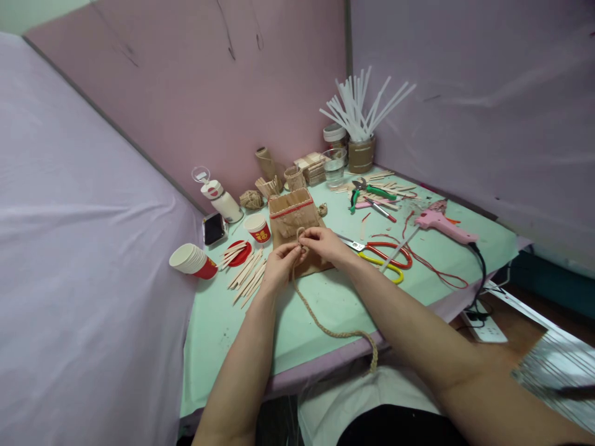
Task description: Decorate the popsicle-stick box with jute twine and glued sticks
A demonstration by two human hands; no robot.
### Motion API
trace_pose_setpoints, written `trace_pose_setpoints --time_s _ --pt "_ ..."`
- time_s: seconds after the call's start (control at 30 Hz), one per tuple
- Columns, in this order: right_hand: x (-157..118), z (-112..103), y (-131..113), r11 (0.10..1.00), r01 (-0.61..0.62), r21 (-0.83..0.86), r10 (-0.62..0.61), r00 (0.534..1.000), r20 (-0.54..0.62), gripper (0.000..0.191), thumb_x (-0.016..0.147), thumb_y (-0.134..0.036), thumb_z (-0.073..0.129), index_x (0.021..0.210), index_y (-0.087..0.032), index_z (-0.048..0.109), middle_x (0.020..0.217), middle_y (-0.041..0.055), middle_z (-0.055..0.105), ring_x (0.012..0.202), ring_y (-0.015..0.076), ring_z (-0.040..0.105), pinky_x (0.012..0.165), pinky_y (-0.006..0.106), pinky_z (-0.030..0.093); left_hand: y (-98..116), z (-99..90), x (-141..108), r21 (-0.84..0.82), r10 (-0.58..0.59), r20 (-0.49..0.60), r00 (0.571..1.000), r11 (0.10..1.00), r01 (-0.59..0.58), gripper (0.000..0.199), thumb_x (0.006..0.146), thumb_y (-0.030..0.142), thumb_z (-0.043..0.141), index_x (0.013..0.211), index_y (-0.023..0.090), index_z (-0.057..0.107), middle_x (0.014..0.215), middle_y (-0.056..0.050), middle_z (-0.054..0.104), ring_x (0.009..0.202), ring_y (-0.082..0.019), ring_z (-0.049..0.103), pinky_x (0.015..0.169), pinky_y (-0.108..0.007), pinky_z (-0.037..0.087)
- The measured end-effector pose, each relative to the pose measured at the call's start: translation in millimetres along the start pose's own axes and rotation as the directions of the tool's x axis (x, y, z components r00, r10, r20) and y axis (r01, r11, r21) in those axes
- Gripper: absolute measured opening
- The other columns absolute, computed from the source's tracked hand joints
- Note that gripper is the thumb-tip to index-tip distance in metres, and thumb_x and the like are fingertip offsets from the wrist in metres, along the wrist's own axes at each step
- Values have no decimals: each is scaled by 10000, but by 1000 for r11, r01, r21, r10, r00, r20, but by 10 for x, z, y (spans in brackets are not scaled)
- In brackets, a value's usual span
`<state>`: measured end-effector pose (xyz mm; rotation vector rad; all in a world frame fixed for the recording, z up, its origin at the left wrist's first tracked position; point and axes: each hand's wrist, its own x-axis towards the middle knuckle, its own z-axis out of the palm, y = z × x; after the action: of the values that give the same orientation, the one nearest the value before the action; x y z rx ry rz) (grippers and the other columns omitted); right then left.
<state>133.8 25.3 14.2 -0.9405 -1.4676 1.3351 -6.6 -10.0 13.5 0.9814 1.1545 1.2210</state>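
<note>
Both my left hand (282, 264) and my right hand (325, 243) pinch the upper end of a braided jute cord (320, 326), their fingertips close together. A small loop of it stands up between them. From there the cord runs down across the table and over its front edge toward my lap. Just behind my hands is a brown box-like piece (294, 214) with a red trim line, on a brown flat sheet partly hidden by my hands. Red-and-yellow-handled scissors (385, 254) lie right of my right hand.
Wooden sticks (248, 279), a red-and-gold paper cup (258, 229) and stacked cups (193, 260) are at left. A pink glue gun (445, 227), green-handled pliers (372, 191) and red cord lie at right. Behind stand a twine ball (251, 199), a white bottle (225, 204) and a pot of white sticks (361, 153).
</note>
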Motion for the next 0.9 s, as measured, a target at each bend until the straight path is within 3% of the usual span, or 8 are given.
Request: trace_pose_setpoints --time_s 0.13,0.23,0.4,0.57,0.63,0.77,0.9 --pt "-1 7 2 999 -36 -34 35 999 -2 137 669 -245 514 731 -160 602 666 -27 592 594 94 483 580 212 382 21 30 -18 19 4 -45 999 1000 -3 256 591 275 768 759 114 663 618 -3 603 434 -21 412 406 -157 274" --pt "-6 6 -6 997 -62 -38 60 998 -30 138 654 -222 492 725 -167 596 617 -39 562 526 81 434 528 204 360 23 41 -19 49 11 -100 995 999 -6 251 597 269 754 772 116 661 589 16 577 383 0 288 382 -177 175" --pt "-13 -11 -26 979 -205 -7 204 978 -52 103 664 -253 531 699 -170 582 558 -36 511 459 77 409 425 194 299 -3 4 13 129 70 -190 979 991 -46 241 607 281 739 780 124 683 628 3 597 455 -36 382 441 -182 265" --pt "7 -34 -49 932 -340 127 342 940 6 351 720 -491 561 744 -150 638 645 35 590 488 87 460 397 198 289 -25 -35 17 241 175 -101 979 959 -147 192 642 293 721 771 150 711 693 -27 642 643 -115 530 602 -211 389" --pt "10 -38 -32 933 -334 133 333 942 30 384 701 -535 582 760 -159 637 595 7 562 457 78 430 389 197 272 -18 -29 2 295 197 -60 979 940 -171 168 641 286 724 745 155 717 703 -33 655 673 -132 542 633 -222 395" --pt "-2 -34 15 960 -238 146 237 971 22 278 646 -430 664 717 -171 592 491 -69 445 405 53 337 391 192 241 -7 -11 -22 360 199 -28 980 916 -176 153 652 304 715 695 158 706 639 -17 626 605 -116 503 575 -215 363" --pt "-11 -29 3 974 -187 123 190 982 -6 287 702 -448 606 695 -162 584 478 -72 424 406 50 315 399 194 230 -8 -13 -16 298 148 -31 989 946 -132 185 636 321 723 680 147 677 594 -1 579 529 -81 447 497 -199 308"
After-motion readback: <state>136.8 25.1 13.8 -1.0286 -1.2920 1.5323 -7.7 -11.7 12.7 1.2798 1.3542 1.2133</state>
